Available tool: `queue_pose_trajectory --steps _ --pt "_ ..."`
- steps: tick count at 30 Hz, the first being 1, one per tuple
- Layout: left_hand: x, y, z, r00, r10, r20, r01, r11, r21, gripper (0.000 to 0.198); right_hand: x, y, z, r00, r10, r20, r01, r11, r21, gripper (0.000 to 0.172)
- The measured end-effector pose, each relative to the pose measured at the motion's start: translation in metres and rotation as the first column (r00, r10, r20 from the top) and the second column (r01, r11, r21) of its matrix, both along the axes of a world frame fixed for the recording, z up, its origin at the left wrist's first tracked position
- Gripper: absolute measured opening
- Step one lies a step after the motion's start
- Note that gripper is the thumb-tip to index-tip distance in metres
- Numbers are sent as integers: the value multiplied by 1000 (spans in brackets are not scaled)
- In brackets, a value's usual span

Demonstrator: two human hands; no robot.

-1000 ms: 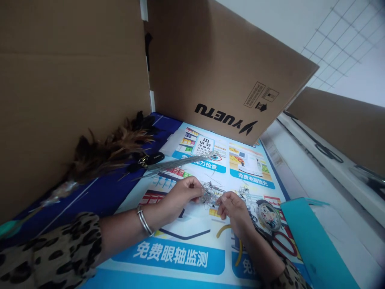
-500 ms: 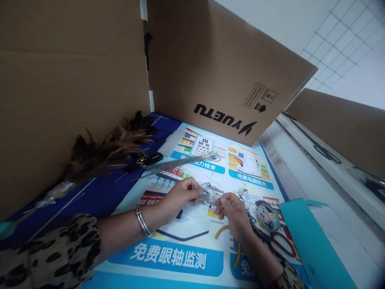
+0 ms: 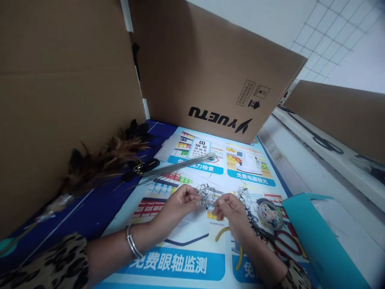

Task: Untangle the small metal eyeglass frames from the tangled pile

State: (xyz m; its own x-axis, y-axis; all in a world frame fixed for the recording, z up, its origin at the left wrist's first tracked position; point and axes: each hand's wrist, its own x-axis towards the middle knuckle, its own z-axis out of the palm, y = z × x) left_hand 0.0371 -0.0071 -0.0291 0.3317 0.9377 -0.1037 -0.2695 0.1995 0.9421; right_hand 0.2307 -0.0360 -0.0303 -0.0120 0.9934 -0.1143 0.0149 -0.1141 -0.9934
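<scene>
My left hand is closed in a pinch at the left edge of a small tangle of thin dark wire pieces. From the right, my right hand faces it, thumb and fingertips pressed together. Whatever thin piece either set of fingertips grips is too fine to make out. More dark wire loops lie just beyond my right hand. Behind both hands rests a bundle of long straight thin metal wires on the printed poster sheet.
Brown feathers lie along the left cardboard wall. Another cardboard panel stands at the back. To the right are a round clear container, red-handled scissors and a teal box. A yellow curved strip lies near my right wrist.
The camera view has shifted slightly. My left hand sits a little lower, its fingers bent differently at the tangle. My right hand stays in nearly the same place, still pinched.
</scene>
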Motion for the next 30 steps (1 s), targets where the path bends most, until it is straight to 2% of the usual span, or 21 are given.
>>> queue_pose_trajectory --steps 4,9,18,30 --pt "4 -5 -5 1000 5 -23 -3 995 102 25 -1 -1 3 1000 15 -8 -15 1000 7 23" --pt "11 -6 -7 998 16 -64 -9 994 110 27 -4 -3 7 1000 29 6 -29 999 14 22" --pt "9 -6 1 988 64 -139 -37 982 188 9 -4 -3 6 1000 31 5 -31 999 30 19" --pt "4 -7 5 989 23 -144 -9 995 95 11 3 0 -1 999 10 -32 -9 1000 27 20"
